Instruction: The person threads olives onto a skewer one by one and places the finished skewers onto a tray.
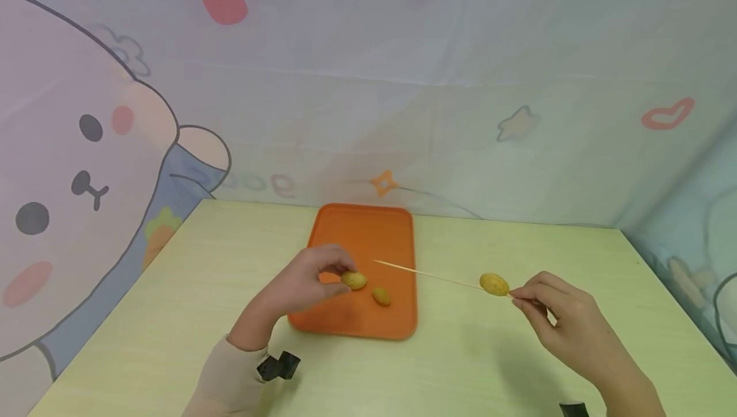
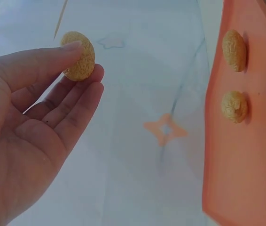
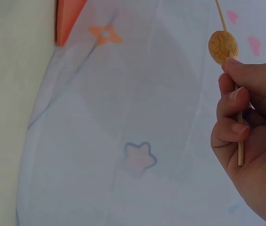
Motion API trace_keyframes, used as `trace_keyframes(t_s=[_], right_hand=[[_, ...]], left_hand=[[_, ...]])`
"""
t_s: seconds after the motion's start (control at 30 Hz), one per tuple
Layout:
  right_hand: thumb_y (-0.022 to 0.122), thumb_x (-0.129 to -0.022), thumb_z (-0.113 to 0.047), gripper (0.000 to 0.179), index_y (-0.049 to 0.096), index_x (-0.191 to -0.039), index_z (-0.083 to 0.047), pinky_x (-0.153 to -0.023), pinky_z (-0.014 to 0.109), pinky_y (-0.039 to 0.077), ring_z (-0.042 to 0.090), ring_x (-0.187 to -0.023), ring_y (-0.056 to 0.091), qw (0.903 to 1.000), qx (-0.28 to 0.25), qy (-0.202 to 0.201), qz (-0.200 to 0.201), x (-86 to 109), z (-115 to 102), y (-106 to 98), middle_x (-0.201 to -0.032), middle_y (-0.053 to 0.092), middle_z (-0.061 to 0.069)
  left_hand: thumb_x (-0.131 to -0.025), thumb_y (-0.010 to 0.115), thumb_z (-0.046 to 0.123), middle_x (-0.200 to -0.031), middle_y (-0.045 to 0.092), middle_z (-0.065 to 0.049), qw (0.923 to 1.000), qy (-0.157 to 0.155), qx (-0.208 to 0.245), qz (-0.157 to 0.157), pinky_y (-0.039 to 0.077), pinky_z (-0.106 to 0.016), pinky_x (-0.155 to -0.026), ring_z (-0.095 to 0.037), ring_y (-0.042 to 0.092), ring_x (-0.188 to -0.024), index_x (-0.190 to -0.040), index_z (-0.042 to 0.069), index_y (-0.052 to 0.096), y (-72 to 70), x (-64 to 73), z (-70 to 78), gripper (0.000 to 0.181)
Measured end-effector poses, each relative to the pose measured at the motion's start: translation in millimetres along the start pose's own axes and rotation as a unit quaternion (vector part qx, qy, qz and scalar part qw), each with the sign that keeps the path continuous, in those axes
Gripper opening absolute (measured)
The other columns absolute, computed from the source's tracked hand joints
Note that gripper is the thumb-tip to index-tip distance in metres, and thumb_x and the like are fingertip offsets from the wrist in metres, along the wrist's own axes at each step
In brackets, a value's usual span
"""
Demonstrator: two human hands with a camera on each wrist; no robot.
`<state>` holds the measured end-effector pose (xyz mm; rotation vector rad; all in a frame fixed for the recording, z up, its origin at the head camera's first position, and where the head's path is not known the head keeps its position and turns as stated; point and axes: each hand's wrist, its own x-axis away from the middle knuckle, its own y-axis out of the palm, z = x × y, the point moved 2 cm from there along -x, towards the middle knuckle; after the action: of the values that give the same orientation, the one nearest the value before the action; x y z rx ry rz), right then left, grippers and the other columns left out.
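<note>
Faint unreadable lettering [image 1: 282, 177], my left hand [image 1: 313, 283] pinching a yellow oval [image 1: 354, 281], my right hand [image 1: 567, 314] clamped on a skewer [image 1: 426, 274], gap between tip and oval, tray [image 1: 368, 231] reaching back edge of table [image 1: 518, 251]

The table [image 1: 173, 314] is pale yellow-green; an orange tray [image 1: 363, 231] lies on it, near the far edge.

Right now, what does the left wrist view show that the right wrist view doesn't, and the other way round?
Only the left wrist view shows the left grip pinching a yellow oval piece, two loose pieces on the tray, and the pointed tip of the skewer.

Only the right wrist view shows the right grip holding the skewer's other end, with a threaded piece on it.

Both share part of the tray, part of the skewer, and the printed backdrop with its orange star.
</note>
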<state>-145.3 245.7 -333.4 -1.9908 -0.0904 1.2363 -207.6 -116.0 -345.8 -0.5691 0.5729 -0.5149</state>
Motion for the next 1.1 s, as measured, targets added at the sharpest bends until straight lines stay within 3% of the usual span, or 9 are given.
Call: trace_keyframes(t_s=[0.23,0.77,1.1], right_hand=[[0.046,-0.101,-0.037,0.037,0.07,-0.089,-0.012,-0.055,0.006,0.035,-0.007,-0.066,0.041,1.0,-0.002,-0.005,-0.004,-0.1,-2.7,0.8,-0.086,0.057,-0.015],[0.047,-0.101,-0.035,0.034,0.069,-0.089,-0.012,-0.057,0.007,0.036,-0.006,-0.067,0.042,0.9997,-0.015,-0.017,-0.013,-1.5,-8.7,2.9,-0.086,0.055,-0.017],[0.047,-0.102,-0.034,0.033,0.068,-0.089,-0.013,-0.058,0.007,0.037,-0.006,-0.068,0.043,0.9991,-0.028,-0.021,-0.024,-1.9,-10.3,4.5,-0.085,0.054,-0.016]], left_hand=[[-0.081,0.073,-0.006,-0.098,0.065,-0.004,0.9999,0.01,0.009,0.001,0.054,-0.033,-0.085,-0.017,0.064,-0.09,-0.099,0.005,0.067,-3.4,1.7,5.5,0.022],[-0.092,0.064,0.003,-0.103,0.068,-0.004,0.9988,-0.028,0.035,-0.022,0.053,-0.029,-0.082,-0.014,0.063,-0.092,-0.113,0.004,0.068,-9.9,2.8,1.0,0.022],[-0.097,0.058,0.009,-0.107,0.068,-0.014,0.9922,-0.037,0.111,-0.044,0.054,-0.031,-0.085,-0.015,0.066,-0.095,-0.121,-0.001,0.063,-10.3,3.6,-2.4,0.026]])
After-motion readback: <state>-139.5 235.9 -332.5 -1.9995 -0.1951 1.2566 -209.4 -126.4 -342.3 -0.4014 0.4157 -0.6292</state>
